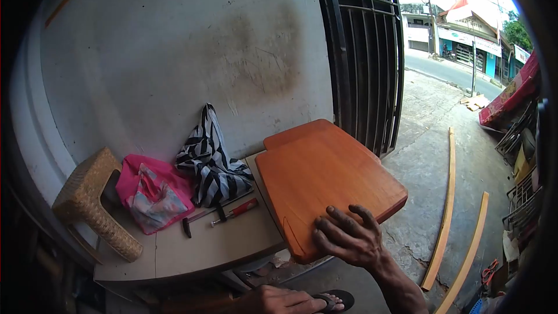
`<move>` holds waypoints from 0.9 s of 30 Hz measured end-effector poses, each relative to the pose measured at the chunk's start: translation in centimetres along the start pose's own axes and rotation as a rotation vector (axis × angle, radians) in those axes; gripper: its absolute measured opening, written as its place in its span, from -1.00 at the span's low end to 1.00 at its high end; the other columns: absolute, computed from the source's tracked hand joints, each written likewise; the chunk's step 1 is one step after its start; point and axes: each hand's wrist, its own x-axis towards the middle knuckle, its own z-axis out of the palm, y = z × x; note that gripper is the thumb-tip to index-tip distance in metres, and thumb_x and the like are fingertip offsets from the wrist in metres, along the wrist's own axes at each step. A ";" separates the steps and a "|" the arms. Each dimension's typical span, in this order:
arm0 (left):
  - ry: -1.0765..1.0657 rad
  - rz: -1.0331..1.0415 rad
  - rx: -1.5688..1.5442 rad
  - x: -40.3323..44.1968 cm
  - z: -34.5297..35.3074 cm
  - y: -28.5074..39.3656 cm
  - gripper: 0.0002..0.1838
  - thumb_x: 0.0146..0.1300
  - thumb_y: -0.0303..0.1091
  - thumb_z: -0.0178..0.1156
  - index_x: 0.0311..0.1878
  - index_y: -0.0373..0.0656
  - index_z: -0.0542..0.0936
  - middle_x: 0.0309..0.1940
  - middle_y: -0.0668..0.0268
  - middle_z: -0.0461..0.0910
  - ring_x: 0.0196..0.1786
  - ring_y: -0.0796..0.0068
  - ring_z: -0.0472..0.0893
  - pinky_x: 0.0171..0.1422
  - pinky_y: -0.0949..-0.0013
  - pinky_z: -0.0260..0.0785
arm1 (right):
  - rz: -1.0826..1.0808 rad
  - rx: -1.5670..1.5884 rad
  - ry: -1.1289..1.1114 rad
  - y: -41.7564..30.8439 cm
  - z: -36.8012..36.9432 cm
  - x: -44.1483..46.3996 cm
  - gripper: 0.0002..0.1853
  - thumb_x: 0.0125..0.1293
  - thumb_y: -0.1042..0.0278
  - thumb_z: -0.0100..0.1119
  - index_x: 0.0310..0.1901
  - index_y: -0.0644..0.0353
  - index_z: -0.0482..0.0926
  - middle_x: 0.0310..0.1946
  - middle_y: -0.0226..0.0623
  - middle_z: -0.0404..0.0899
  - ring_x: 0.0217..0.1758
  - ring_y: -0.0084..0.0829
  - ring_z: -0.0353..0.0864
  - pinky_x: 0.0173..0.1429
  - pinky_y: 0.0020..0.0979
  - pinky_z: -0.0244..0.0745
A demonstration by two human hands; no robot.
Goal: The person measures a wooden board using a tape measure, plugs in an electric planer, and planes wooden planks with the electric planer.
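My right grip (351, 238) is a bare hand with long, lean fingers and knobbly, creased knuckles; tendons ridge its back and lead into a sinewy forearm (398, 285), uncovered as far as my feed shows it. My left grip (285, 300) is a bare hand too, partly cut off by the lower border of my view. Below, I make out a foot (337, 301), apparently mine, in a black, round-ended sandal (347, 298) with a dark strap.
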 end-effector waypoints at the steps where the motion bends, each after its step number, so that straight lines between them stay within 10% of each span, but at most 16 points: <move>1: 0.010 -0.021 -0.005 0.2 -0.2 -0.2 -0.86 0.28 -0.45 0.36 -0.12 -0.23 0.72 -0.35 0.19 0.73 -0.36 0.28 0.75 -0.27 0.27 0.64 | 0.035 0.037 0.038 0.5 1.3 -0.3 -0.60 0.29 0.20 0.30 0.16 -0.32 0.55 0.22 -0.51 0.60 0.38 -0.34 0.55 0.46 -0.01 0.35; 10: -0.162 -0.012 -0.059 2.9 1.8 -0.1 -0.78 0.28 -0.36 0.36 -0.05 -0.21 0.71 -0.33 0.16 0.72 -0.37 0.12 0.71 -0.22 0.24 0.61 | 0.516 0.104 -0.078 3.7 2.2 1.8 -0.16 0.21 0.09 0.47 0.52 -0.34 0.31 0.53 -0.20 0.20 0.69 -0.16 -0.03 0.67 0.32 -0.28; 14: -0.267 -0.049 -0.186 4.2 3.2 -0.9 -0.85 0.31 -0.43 0.28 -0.11 -0.24 0.72 -0.35 0.13 0.72 -0.29 0.22 0.77 -0.17 0.29 0.62 | 0.591 0.316 -0.001 1.1 -1.6 -4.5 -0.33 0.26 0.24 0.43 0.41 -0.05 0.45 0.23 -0.13 0.52 0.45 -0.08 0.40 0.52 0.04 0.26; 17: 0.115 -0.168 0.079 3.6 2.2 -4.7 -0.87 0.36 -0.43 0.20 -0.18 -0.25 0.70 -0.41 0.15 0.70 -0.35 0.20 0.75 -0.25 0.28 0.58 | 0.763 0.307 -0.124 -1.0 -5.2 -9.3 -0.51 0.30 0.27 0.38 0.25 0.07 0.56 -0.05 -0.17 0.65 0.07 -0.12 0.67 0.13 -0.16 0.59; 21: 0.436 -0.312 0.662 0.7 0.4 -15.4 -0.83 0.40 -0.38 0.12 -0.17 -0.28 0.63 -0.35 0.04 0.64 -0.28 -0.02 0.66 -0.17 0.09 0.51 | 0.871 0.350 -0.299 -3.4 -7.0 -14.7 -0.70 0.35 0.25 0.34 0.07 0.10 0.64 -0.32 -0.22 0.67 -0.37 -0.18 0.72 -0.34 -0.19 0.60; 27: 0.423 -0.321 0.866 -1.9 0.1 -19.8 -0.72 0.37 -0.39 0.13 0.07 -0.31 0.57 0.03 -0.04 0.56 0.16 -0.14 0.50 0.34 -0.11 0.29 | 1.328 0.267 -0.088 -13.0 -9.8 -23.5 -0.71 0.33 0.33 0.35 0.05 0.16 0.66 -0.30 -0.18 0.70 -0.33 -0.15 0.72 -0.24 -0.20 0.62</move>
